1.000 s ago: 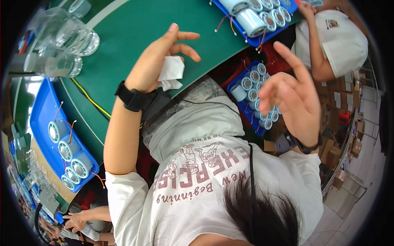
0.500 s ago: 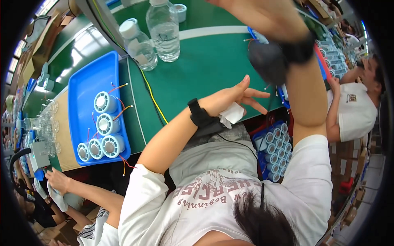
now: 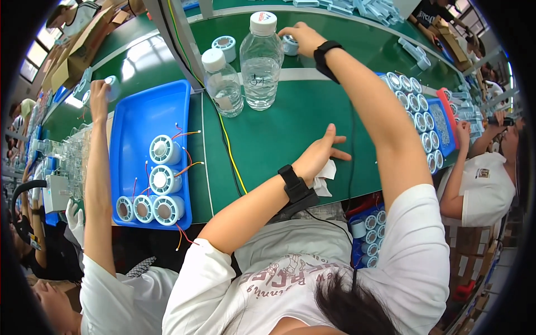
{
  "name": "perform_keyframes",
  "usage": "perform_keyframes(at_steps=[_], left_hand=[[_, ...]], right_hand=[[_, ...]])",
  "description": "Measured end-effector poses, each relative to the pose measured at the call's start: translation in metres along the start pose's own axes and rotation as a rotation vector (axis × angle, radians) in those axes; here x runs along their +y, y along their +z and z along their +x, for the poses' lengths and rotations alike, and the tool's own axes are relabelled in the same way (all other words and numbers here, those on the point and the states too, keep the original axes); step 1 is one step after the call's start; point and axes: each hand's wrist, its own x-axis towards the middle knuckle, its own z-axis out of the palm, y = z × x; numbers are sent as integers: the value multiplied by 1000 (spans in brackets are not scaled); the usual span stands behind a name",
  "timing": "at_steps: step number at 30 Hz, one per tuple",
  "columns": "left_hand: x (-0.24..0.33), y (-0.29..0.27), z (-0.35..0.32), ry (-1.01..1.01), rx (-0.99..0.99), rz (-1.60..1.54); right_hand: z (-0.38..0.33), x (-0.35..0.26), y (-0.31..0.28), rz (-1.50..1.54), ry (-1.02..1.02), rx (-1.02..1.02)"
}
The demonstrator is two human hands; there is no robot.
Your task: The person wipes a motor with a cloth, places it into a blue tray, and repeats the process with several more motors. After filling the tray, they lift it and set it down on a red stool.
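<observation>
My right hand (image 3: 304,39) reaches to the far side of the green table, its fingers closed on a light-blue round housing (image 3: 290,47) just right of the larger bottle. My left hand (image 3: 314,159) hovers near the table's front edge, thumb and some fingers stretched out. A crumpled white tissue (image 3: 325,174) is tucked against its palm by the lower fingers, which are mostly hidden. Another light-blue round housing (image 3: 224,48) stands behind the bottles. In the blue tray (image 3: 131,125) at left lie several such housings with thin coloured wires (image 3: 190,133).
Two clear bottles, one larger (image 3: 261,67) and one smaller (image 3: 222,86), stand beside a metal post and a yellow-green cable (image 3: 226,139). Packed housings (image 3: 416,103) fill a tray at right; more (image 3: 371,237) sit below the edge. A co-worker's hand (image 3: 99,95) reaches in at left.
My right hand has moved from the near upper right to the far table and taken hold of the housing. My left hand keeps the tissue. The view has shifted, and the left co-worker's arm has risen.
</observation>
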Motion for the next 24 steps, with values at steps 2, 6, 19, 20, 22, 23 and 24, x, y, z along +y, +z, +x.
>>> perform_keyframes(at_steps=[2, 6, 19, 20, 22, 23, 24], left_hand=[[-15, -9, 12, 179, 136, 45], [-16, -12, 18, 489, 214, -107], [-7, 16, 13, 823, 35, 424], [-5, 18, 12, 749, 12, 341], [-6, 21, 13, 667, -7, 258], [-6, 22, 13, 621, -32, 211], [-6, 21, 13, 576, -55, 164]], right_hand=[[-10, -8, -33, 52, -10, -138], [-91, -29, -114, 266, -97, -45], [-301, -73, -152, 949, 378, -94], [-305, -74, -155, 910, 400, -148], [-312, -74, -153, 876, 423, -205], [-316, -76, -149, 830, 388, -104], [-319, -78, -146, 782, 353, -4]])
